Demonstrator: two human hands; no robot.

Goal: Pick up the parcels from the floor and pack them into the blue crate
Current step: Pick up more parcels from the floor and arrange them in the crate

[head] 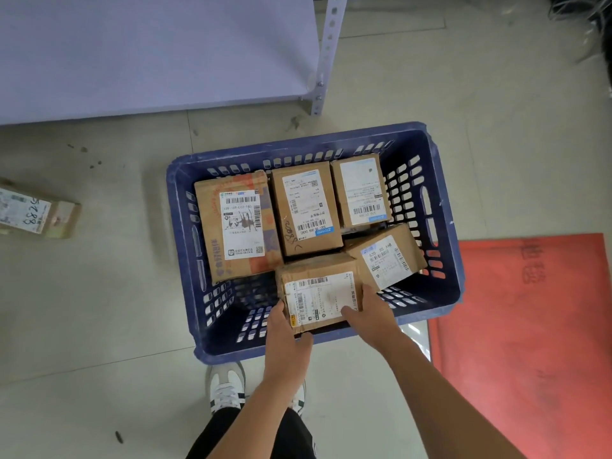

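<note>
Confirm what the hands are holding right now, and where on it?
Both hands grip one cardboard parcel over the blue crate: left hand on its left near edge, right hand on its right near edge, thumb on the label.

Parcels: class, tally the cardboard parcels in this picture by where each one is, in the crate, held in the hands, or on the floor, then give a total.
Lying in the blue crate: 4
Held by both hands over the crate, left hand, right hand: 1, the held parcel
On the floor, the floor parcel: 1
Total: 6
</note>
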